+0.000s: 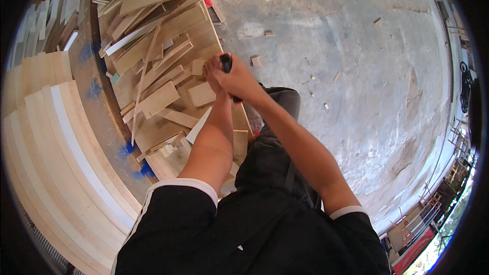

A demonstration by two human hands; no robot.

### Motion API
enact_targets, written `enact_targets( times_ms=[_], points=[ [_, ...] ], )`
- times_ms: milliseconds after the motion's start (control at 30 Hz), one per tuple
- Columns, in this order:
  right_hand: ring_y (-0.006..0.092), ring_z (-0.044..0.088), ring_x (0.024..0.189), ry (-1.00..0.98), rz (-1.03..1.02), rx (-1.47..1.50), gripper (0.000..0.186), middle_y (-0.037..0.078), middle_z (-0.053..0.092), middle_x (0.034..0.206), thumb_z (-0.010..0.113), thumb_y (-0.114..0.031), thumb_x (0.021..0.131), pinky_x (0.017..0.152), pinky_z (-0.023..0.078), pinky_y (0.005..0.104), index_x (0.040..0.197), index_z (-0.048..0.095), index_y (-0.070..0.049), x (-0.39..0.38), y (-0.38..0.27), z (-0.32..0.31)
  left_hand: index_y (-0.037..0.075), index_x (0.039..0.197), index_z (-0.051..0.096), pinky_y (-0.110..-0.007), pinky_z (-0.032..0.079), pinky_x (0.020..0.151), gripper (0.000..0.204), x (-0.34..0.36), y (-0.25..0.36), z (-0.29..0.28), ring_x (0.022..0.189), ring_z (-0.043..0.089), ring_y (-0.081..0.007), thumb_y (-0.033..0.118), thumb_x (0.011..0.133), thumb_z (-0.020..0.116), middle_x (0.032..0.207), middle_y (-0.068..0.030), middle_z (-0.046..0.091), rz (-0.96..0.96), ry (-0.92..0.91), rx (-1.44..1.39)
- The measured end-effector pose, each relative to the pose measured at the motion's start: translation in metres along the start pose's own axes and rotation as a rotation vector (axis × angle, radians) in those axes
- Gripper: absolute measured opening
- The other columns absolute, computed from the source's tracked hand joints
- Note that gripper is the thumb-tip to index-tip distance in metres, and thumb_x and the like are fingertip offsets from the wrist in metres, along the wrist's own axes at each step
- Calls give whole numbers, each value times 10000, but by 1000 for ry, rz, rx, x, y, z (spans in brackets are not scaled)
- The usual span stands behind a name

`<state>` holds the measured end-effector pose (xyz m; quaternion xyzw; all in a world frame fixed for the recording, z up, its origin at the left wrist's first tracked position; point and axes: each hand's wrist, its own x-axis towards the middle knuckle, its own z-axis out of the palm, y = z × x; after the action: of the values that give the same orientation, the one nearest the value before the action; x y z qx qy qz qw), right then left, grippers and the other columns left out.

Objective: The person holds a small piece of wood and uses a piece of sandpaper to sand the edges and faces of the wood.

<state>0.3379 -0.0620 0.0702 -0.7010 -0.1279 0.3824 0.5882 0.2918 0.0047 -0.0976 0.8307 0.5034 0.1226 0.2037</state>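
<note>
Both hands (229,77) clench a black tool handle (225,62) above wood offcuts (163,97).

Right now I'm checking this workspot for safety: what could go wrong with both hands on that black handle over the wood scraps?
1. The right hand and left hand crowd one black handle; a slip could hurt fingers.
2. The loose wood offcuts are piled unevenly and could shift or slide.
3. Small wood chips scattered on the concrete floor could trip someone.
</note>
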Motion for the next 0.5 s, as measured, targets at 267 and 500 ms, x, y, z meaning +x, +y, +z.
enact_targets(
  times_ms=[267,500],
  points=[
    [157,588,601,-74,197,12,235,74,583,720,637,-229,864,545,460,303,969,561,-33,30,-11,-19,139,1145,523,-457,385,993,310,6,-18,0,1150,520,-295,290,878,570,1106,-76,571,318,18,214],
    [359,645,822,63,120,-228,262,246,622,867,583,-159,889,740,491,421,1054,503,29,-37,-4,3,159,1119,535,-456,393,979,262,5,-13,-10,1128,529,-293,271,883,558,1083,-68,582,304,-27,42]
  ],
)
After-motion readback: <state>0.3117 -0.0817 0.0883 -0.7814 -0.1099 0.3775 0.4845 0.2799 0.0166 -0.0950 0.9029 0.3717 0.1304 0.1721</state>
